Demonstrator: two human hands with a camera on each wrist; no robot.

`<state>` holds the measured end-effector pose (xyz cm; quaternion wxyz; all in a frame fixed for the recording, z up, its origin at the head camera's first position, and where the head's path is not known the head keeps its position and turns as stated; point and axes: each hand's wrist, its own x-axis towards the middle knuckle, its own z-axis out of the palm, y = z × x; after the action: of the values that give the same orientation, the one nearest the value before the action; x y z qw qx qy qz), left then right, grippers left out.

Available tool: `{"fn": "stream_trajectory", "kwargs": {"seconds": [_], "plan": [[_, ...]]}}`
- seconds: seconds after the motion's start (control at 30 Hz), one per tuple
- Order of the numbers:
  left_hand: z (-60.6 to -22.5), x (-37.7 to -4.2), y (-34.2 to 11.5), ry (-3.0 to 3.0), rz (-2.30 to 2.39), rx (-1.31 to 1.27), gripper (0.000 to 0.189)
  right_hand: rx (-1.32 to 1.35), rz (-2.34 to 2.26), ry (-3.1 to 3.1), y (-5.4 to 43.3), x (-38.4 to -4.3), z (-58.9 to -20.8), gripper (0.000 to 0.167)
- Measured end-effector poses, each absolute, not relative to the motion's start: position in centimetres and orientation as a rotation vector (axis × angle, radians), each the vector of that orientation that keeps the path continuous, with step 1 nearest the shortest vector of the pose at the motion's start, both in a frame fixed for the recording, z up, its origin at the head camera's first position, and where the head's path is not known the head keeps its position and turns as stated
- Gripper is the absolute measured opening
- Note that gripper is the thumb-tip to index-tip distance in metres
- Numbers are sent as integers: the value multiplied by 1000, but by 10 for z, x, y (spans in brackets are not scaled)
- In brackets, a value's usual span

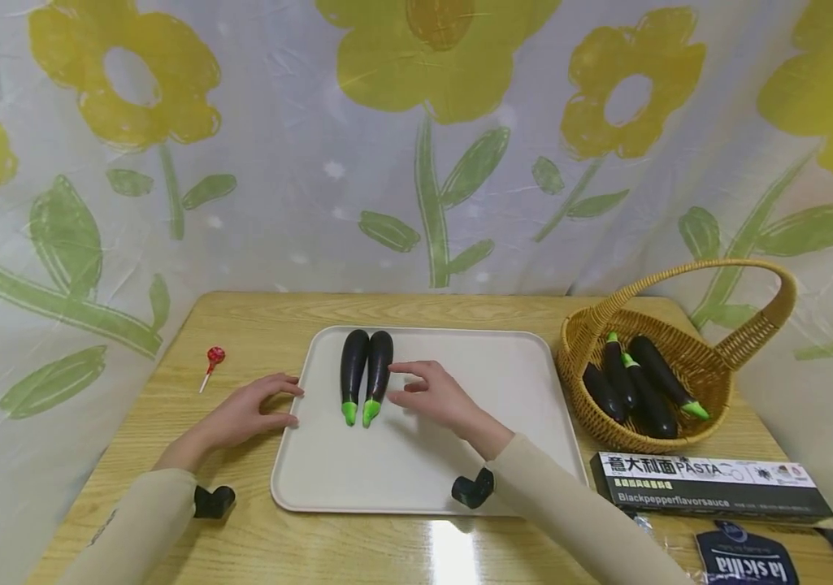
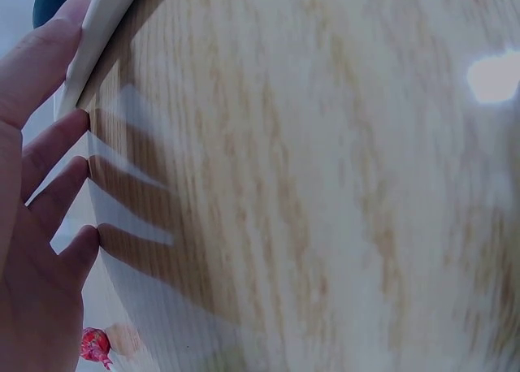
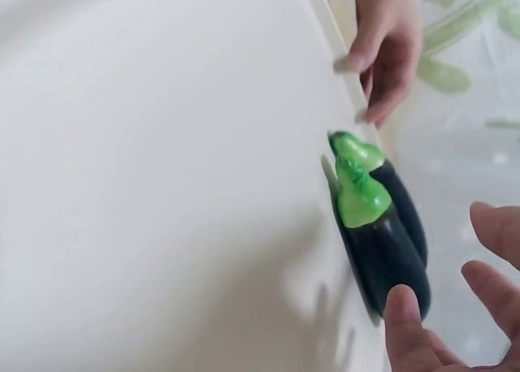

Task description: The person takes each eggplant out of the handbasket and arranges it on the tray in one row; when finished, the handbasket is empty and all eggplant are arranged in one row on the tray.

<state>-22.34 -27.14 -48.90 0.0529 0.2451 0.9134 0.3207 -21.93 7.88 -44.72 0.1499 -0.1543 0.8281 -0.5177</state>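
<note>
Two dark eggplants with green caps, a left one (image 1: 353, 367) and a right one (image 1: 379, 370), lie side by side on the left half of a white tray (image 1: 357, 479). Just right of them hovers my right hand (image 1: 440, 398), its fingers spread apart and none curled round an eggplant. In the right wrist view the thumb (image 3: 402, 307) overlaps the nearer eggplant (image 3: 382, 254); whether it touches cannot be told. My left hand (image 1: 248, 413) is at the tray's left edge, with loosely bent fingers. The left wrist view has its fingertips (image 2: 77, 120) by the rim.
A wicker basket (image 1: 723, 398) holding several eggplants stands right of the tray. Nearer me lie a black-and-white pasta box (image 1: 712, 487) and a dark-labelled package (image 1: 745, 556). A red lollipop (image 1: 215, 355) lies at the table's left. A flowered curtain (image 1: 277, 203) hangs behind.
</note>
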Motion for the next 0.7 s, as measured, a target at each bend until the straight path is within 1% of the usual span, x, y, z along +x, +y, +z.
{"fn": "stream_trajectory", "kwargs": {"seconds": [0.4,0.7], "plan": [[-489,-224,-271,2772,960,746,41,-552,-1541,2325,153,-153,-439,44],[-489,-223,-271,2779,969,744,41,-658,-1623,2427,197,-125,-431,40]]}}
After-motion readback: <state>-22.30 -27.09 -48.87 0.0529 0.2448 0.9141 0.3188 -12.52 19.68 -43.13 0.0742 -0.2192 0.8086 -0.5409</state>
